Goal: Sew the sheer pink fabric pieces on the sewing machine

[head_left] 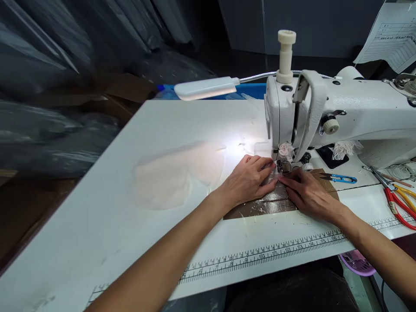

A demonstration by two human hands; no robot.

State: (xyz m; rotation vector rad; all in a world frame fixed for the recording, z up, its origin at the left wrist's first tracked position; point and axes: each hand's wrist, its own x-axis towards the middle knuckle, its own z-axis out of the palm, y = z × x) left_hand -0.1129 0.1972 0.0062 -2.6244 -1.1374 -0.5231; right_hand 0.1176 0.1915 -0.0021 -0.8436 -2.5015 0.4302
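Note:
At the needle of a white sewing machine (292,108), my two hands work close together. My left hand (251,180) is left of the presser foot (279,166), its fingers closed on the edge of a small piece of thin, sheer fabric (272,177). On the foot's right side, my right hand (307,193) pinches the near edge of the same fabric between thumb and fingers. Much of the fabric is hidden by the fingers. Beneath both hands lies a shiny brown sheet (260,209) on the white table (130,242). Pale, sheer cut pieces (162,177) lie flat to the left.
Blue thread snips (339,178) lie right of my right hand, with red-handled scissors (394,203) farther right. A white lamp (206,89) lights the table from behind. A printed ruler (260,258) runs along the front edge. Lace (344,149) sits under the machine arm.

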